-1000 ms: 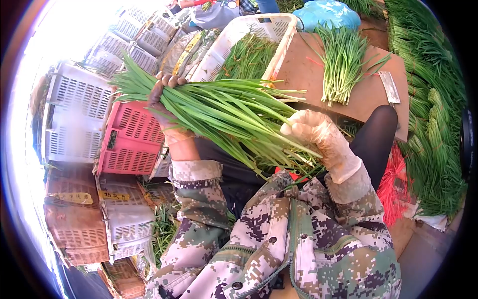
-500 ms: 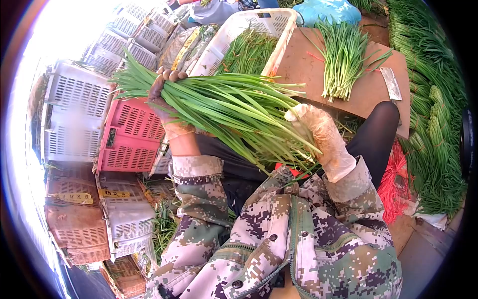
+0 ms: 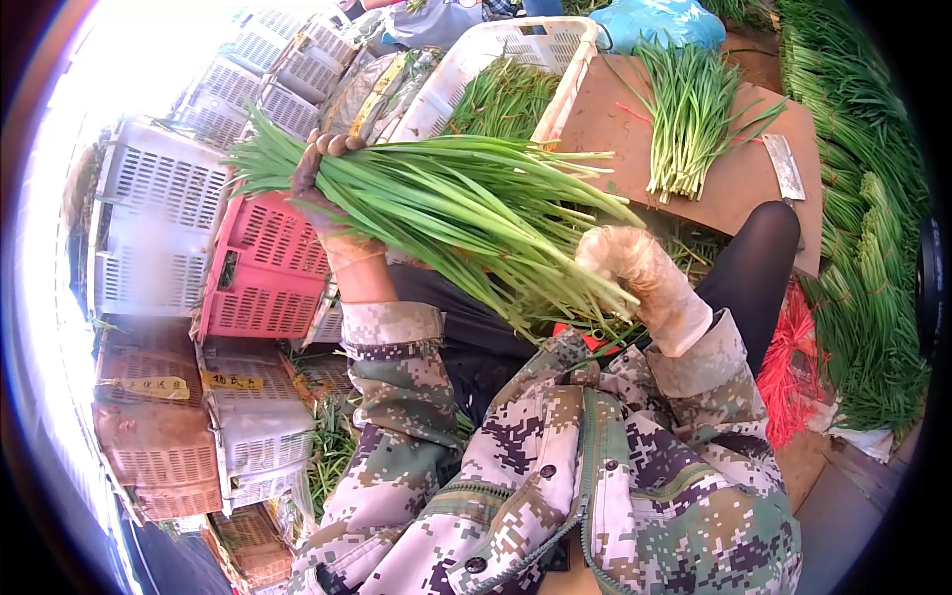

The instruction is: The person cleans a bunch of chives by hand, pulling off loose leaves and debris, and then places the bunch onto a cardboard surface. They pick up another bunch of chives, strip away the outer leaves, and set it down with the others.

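Observation:
A large loose bunch of garlic chives (image 3: 466,198) lies slantwise across my lap, leaf tips to the left and pale stem ends to the right. My left hand (image 3: 322,188), in a dirt-darkened glove, is wrapped round the leafy part. At the stem ends, my right hand (image 3: 645,278) wears a soiled, pale glove; its fingers curl inward against the stems, and what they pinch, if anything, is hidden. Another bunch of chives (image 3: 686,129) rests on a brown board (image 3: 605,129), near a flat metal blade (image 3: 783,167).
Beyond the bunch stands a white crate (image 3: 580,59) holding loose greens. A red crate (image 3: 268,268) and several white crates (image 3: 154,218) line the left. Tied chives (image 3: 873,248) are piled on the right, beside red strings (image 3: 790,367). Another person (image 3: 431,22) is partly visible at the top.
My right hand has shifted slightly down along the stem ends and its fingers have curled in more. The left hand keeps its grip on the bunch, almost still.

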`<state>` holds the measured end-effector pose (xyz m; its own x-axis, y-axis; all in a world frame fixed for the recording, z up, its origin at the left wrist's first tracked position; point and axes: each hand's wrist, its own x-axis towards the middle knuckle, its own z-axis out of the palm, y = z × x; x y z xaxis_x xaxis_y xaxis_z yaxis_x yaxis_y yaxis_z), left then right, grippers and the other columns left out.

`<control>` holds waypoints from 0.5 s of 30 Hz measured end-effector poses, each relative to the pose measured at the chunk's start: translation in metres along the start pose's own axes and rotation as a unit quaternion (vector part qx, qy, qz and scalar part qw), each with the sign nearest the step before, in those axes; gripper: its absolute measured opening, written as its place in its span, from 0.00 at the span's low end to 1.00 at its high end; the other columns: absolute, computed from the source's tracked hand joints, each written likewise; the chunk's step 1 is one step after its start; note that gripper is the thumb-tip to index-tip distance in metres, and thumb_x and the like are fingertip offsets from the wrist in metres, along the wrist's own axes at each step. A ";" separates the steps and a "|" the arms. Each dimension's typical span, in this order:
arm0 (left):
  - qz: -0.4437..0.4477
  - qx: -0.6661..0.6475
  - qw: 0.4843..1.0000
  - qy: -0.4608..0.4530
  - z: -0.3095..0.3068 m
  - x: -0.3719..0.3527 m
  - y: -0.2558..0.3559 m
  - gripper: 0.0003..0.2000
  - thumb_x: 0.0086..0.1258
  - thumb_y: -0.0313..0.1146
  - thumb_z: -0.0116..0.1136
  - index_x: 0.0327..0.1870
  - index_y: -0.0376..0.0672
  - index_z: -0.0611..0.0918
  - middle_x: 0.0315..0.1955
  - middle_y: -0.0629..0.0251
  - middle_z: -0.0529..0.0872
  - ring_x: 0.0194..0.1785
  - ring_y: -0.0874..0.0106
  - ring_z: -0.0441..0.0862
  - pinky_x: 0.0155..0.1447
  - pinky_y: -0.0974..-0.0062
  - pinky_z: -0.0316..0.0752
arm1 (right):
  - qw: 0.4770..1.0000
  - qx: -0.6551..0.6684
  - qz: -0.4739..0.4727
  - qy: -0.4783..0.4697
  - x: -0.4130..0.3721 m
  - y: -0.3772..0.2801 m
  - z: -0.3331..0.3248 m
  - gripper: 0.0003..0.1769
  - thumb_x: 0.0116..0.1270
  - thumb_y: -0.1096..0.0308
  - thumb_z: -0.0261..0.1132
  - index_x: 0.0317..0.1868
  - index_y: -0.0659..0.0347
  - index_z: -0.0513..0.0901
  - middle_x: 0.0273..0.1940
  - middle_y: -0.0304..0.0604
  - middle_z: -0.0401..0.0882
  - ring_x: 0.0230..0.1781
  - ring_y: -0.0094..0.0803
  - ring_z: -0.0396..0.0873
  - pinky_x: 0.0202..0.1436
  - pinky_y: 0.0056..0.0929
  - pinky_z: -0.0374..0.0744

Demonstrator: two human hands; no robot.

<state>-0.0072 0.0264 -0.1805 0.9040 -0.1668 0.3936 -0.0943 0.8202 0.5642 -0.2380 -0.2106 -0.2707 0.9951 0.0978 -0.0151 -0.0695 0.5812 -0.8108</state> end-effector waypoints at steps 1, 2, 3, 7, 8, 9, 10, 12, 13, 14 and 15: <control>-0.004 0.001 1.000 -0.004 -0.002 0.001 0.000 0.04 0.68 0.29 0.49 0.37 0.39 0.74 0.26 0.66 0.76 0.38 0.67 0.75 0.51 0.70 0.71 | 1.000 0.000 -0.009 -0.012 0.000 0.002 -0.003 0.17 0.67 0.53 0.62 0.31 0.59 0.78 0.21 0.33 0.74 0.16 0.18 0.68 0.19 0.16 0.65; -0.005 0.002 1.000 -0.004 -0.003 0.001 0.001 0.04 0.68 0.29 0.49 0.37 0.39 0.74 0.26 0.66 0.76 0.38 0.67 0.75 0.51 0.70 0.71 | 1.000 0.002 -0.009 -0.011 0.000 0.002 -0.003 0.17 0.67 0.53 0.62 0.31 0.59 0.78 0.21 0.33 0.74 0.16 0.18 0.68 0.19 0.16 0.65; -0.017 -0.008 1.000 -0.013 -0.004 0.001 0.000 0.04 0.68 0.29 0.50 0.36 0.39 0.74 0.27 0.65 0.76 0.39 0.66 0.75 0.52 0.70 0.71 | 0.999 0.026 -0.032 -0.034 0.000 0.002 -0.001 0.17 0.67 0.52 0.62 0.33 0.58 0.77 0.21 0.33 0.73 0.17 0.18 0.68 0.19 0.17 0.65; -0.054 -0.023 0.998 -0.014 -0.007 0.012 0.000 0.04 0.67 0.28 0.51 0.33 0.38 0.75 0.27 0.63 0.78 0.38 0.65 0.76 0.49 0.69 0.73 | 0.989 -0.113 -0.085 0.028 0.013 -0.004 0.007 0.18 0.68 0.49 0.60 0.41 0.57 0.75 0.34 0.33 0.73 0.33 0.19 0.70 0.38 0.20 0.71; -0.052 -0.021 0.998 -0.013 -0.001 0.012 0.000 0.04 0.67 0.28 0.51 0.33 0.38 0.75 0.27 0.63 0.78 0.38 0.65 0.76 0.49 0.69 0.73 | 0.991 -0.104 -0.079 0.028 0.016 -0.005 0.006 0.19 0.67 0.50 0.62 0.44 0.58 0.76 0.37 0.34 0.73 0.36 0.19 0.70 0.43 0.21 0.72; -0.060 -0.001 0.998 0.012 0.004 0.012 0.000 0.04 0.66 0.28 0.51 0.32 0.38 0.75 0.26 0.63 0.78 0.37 0.64 0.77 0.48 0.70 0.75 | 0.991 -0.102 -0.079 0.024 0.020 -0.005 0.007 0.19 0.67 0.50 0.62 0.44 0.58 0.76 0.37 0.34 0.73 0.36 0.19 0.70 0.43 0.21 0.72; -0.071 0.017 0.997 0.037 0.010 0.014 -0.003 0.04 0.66 0.28 0.52 0.30 0.38 0.75 0.26 0.62 0.78 0.37 0.64 0.78 0.46 0.70 0.76 | 0.971 -0.207 -0.110 0.054 0.025 -0.005 0.008 0.22 0.65 0.50 0.63 0.48 0.59 0.75 0.41 0.37 0.74 0.39 0.24 0.73 0.47 0.25 0.73; -0.065 0.026 0.995 0.065 0.022 0.016 -0.005 0.06 0.66 0.28 0.50 0.28 0.37 0.75 0.26 0.60 0.78 0.36 0.63 0.78 0.43 0.70 0.76 | 0.819 -0.543 -0.152 0.111 0.036 -0.015 0.022 0.28 0.60 0.54 0.67 0.55 0.63 0.74 0.50 0.48 0.77 0.50 0.41 0.77 0.58 0.35 0.72; -0.068 0.044 0.995 0.064 0.027 0.016 -0.007 0.05 0.64 0.28 0.52 0.29 0.37 0.74 0.25 0.59 0.78 0.34 0.63 0.77 0.44 0.69 0.76 | 0.750 -0.613 -0.205 0.138 0.039 -0.004 0.017 0.26 0.60 0.56 0.67 0.53 0.63 0.75 0.51 0.49 0.76 0.51 0.44 0.76 0.58 0.37 0.72; -0.070 0.063 0.994 0.063 0.034 0.016 -0.008 0.05 0.62 0.28 0.53 0.29 0.36 0.74 0.25 0.58 0.77 0.32 0.62 0.75 0.45 0.68 0.75 | 0.672 -0.676 -0.255 0.163 0.043 0.004 0.015 0.24 0.60 0.58 0.66 0.52 0.64 0.75 0.53 0.50 0.76 0.53 0.48 0.75 0.59 0.40 0.71; -0.106 0.036 0.992 0.055 0.041 0.017 -0.006 0.06 0.63 0.30 0.51 0.30 0.36 0.74 0.25 0.58 0.77 0.33 0.60 0.75 0.45 0.66 0.75 | 0.672 -0.676 -0.257 0.159 0.046 0.006 0.011 0.24 0.60 0.58 0.66 0.52 0.64 0.75 0.53 0.50 0.76 0.53 0.48 0.75 0.59 0.40 0.71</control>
<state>-0.0087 -0.0038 -0.1469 0.9465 -0.2672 0.1810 0.0768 0.7312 0.6779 -0.1938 -0.1938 -0.2696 0.8426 -0.1367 0.5209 0.2039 -0.8142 -0.5435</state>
